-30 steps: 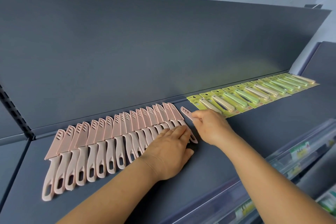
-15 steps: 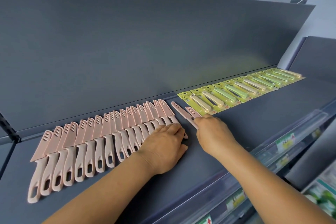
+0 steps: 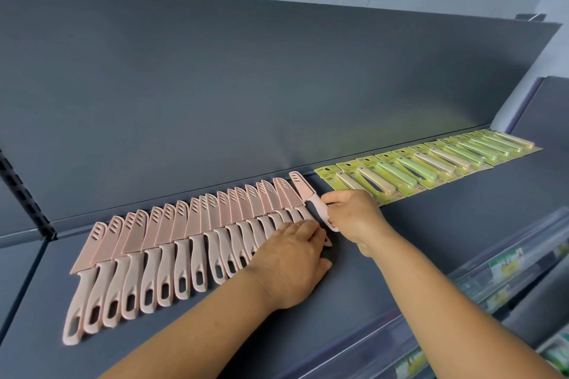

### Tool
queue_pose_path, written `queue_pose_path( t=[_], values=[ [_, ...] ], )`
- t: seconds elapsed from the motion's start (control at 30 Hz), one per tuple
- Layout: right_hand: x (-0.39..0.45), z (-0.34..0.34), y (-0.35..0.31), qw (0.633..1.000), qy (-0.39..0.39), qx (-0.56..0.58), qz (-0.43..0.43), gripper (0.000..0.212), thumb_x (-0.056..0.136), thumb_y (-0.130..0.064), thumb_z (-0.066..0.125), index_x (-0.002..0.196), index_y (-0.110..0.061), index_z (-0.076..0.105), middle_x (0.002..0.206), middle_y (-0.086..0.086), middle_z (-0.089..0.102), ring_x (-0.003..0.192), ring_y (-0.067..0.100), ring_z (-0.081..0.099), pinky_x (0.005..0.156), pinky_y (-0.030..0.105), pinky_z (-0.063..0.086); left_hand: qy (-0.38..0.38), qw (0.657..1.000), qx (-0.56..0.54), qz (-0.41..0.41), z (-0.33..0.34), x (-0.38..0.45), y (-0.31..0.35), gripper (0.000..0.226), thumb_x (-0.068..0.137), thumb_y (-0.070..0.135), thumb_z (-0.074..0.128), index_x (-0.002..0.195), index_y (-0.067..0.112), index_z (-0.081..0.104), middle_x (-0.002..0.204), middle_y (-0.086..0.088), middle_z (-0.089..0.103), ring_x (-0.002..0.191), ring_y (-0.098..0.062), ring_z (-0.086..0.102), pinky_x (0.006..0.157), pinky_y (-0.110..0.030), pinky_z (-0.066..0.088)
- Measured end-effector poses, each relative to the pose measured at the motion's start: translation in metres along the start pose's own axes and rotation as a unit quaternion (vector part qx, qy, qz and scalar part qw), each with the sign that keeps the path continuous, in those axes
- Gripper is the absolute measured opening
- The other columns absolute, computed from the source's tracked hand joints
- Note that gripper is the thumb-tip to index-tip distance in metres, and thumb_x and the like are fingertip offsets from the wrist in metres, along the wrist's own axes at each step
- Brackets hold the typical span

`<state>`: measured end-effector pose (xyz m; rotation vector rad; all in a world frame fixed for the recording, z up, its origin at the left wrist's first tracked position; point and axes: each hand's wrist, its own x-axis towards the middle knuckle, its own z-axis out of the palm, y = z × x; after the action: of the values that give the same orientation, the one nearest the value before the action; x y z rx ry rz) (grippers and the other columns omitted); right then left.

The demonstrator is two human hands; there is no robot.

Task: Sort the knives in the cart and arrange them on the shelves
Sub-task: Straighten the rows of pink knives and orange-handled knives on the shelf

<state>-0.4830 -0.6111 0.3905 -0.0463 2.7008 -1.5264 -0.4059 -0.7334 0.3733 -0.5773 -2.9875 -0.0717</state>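
A long overlapping row of pink sheathed knives (image 3: 172, 243) lies on the dark grey shelf (image 3: 431, 218). My left hand (image 3: 292, 258) rests flat on the handles at the row's right end. My right hand (image 3: 354, 215) grips the handle of one more pink knife (image 3: 303, 189), which lies at the row's right end with its sheath pointing to the back panel. Further right, a row of green carded knives (image 3: 431, 163) with cream and green handles runs to the shelf's far end.
The grey back panel (image 3: 277, 86) rises behind the shelf. A clear price rail with labels (image 3: 505, 264) runs along the front edge, with lower shelves of goods beneath at the right. A slotted upright (image 3: 24, 200) stands at the left.
My right hand has set the last pink knife closer against the row's right end, its sheath now nearer the back panel. My left hand stays on the handles. The camera shifted slightly.
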Motion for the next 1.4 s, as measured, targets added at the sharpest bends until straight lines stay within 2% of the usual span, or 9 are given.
queue_pose_path(
  t=[0.13,0.3,0.43,0.67,0.77,0.87,1.07,1.23,1.4],
  values=[
    [0.004,0.002,-0.001,0.998,-0.008,0.049,0.023,0.039,0.084,0.003,0.048,0.113,-0.014,0.068,0.083,-0.004,0.065,0.067,0.007,0.06,0.055,0.017,0.049,0.001,1.0,-0.003,0.002,0.001,0.001,-0.002,0.053,0.099,0.04,0.034,0.145,0.013,0.03,0.153,-0.003,0.023,0.139,-0.02,0.023,0.116,-0.03,0.011],
    [0.005,0.006,0.002,1.0,-0.01,-0.006,0.013,0.041,0.086,0.002,0.046,0.118,-0.015,0.065,0.109,0.008,0.068,0.087,0.022,0.06,0.085,0.036,0.054,0.0,1.0,-0.003,-0.001,0.003,0.003,-0.002,0.054,0.099,0.041,0.033,0.146,0.013,0.029,0.153,-0.002,0.022,0.14,-0.019,0.021,0.116,-0.03,0.01],
    [0.003,0.006,-0.001,0.992,-0.031,-0.121,-0.029,0.037,0.09,-0.004,0.048,0.122,-0.015,0.063,0.121,0.008,0.064,0.108,0.026,0.059,0.093,0.034,0.049,0.001,1.0,-0.01,-0.004,0.003,0.003,-0.002,0.055,0.099,0.04,0.034,0.146,0.014,0.027,0.152,-0.002,0.023,0.139,-0.02,0.021,0.116,-0.03,0.011],
    [-0.003,0.012,-0.007,0.953,-0.051,-0.292,-0.066,0.022,0.084,0.003,0.051,0.078,-0.017,0.053,0.113,0.007,0.055,0.101,0.026,0.055,0.071,0.026,0.045,0.002,1.0,-0.013,-0.009,0.004,0.003,-0.001,0.059,0.099,0.041,0.034,0.149,0.013,0.02,0.153,-0.003,0.021,0.14,-0.022,0.02,0.117,-0.031,0.009],
    [-0.006,0.003,-0.005,0.949,-0.047,-0.297,-0.097,0.03,0.088,-0.002,0.053,0.112,-0.018,0.063,0.136,0.007,0.047,0.12,0.026,0.05,0.089,0.031,0.047,0.002,1.0,-0.01,-0.005,0.004,0.004,-0.002,0.063,0.099,0.041,0.033,0.151,0.014,0.011,0.157,-0.003,0.013,0.144,-0.02,0.013,0.118,-0.031,0.006],
    [-0.012,-0.016,0.005,0.948,-0.012,-0.293,-0.121,0.042,0.094,-0.008,0.046,0.133,-0.021,0.053,0.137,0.004,0.046,0.121,0.025,0.047,0.097,0.035,0.044,-0.005,1.0,-0.005,0.006,0.004,0.006,-0.004,0.062,0.1,0.041,0.032,0.152,0.016,0.01,0.159,-0.001,0.008,0.145,-0.018,0.008,0.118,-0.031,0.002],
    [-0.027,-0.048,0.039,0.92,-0.014,-0.383,-0.083,0.038,0.094,-0.022,0.049,0.131,-0.029,0.052,0.129,0.005,0.047,0.115,0.026,0.042,0.087,0.032,0.043,-0.005,1.0,-0.01,0.027,0.0,0.013,-0.001,0.053,0.099,0.039,0.034,0.148,0.018,0.026,0.155,0.002,0.02,0.142,-0.017,0.018,0.114,-0.027,0.007],
    [-0.028,-0.05,0.045,0.909,0.002,-0.405,-0.101,0.034,0.094,-0.019,0.05,0.127,-0.027,0.054,0.115,0.005,0.054,0.086,0.02,0.05,0.063,0.025,0.038,-0.007,0.999,-0.009,0.032,-0.001,0.016,0.003,0.05,0.098,0.039,0.035,0.144,0.018,0.034,0.15,0.001,0.029,0.137,-0.018,0.026,0.112,-0.026,0.013],
    [-0.022,-0.042,0.036,0.923,0.0,-0.37,-0.107,0.027,0.091,-0.021,0.053,0.116,-0.02,0.062,0.107,0.004,0.061,0.084,0.021,0.053,0.063,0.025,0.037,-0.009,1.0,-0.013,0.026,0.0,0.016,0.004,0.052,0.098,0.039,0.035,0.145,0.018,0.03,0.151,0.001,0.026,0.138,-0.019,0.024,0.113,-0.026,0.011]
  ],
)
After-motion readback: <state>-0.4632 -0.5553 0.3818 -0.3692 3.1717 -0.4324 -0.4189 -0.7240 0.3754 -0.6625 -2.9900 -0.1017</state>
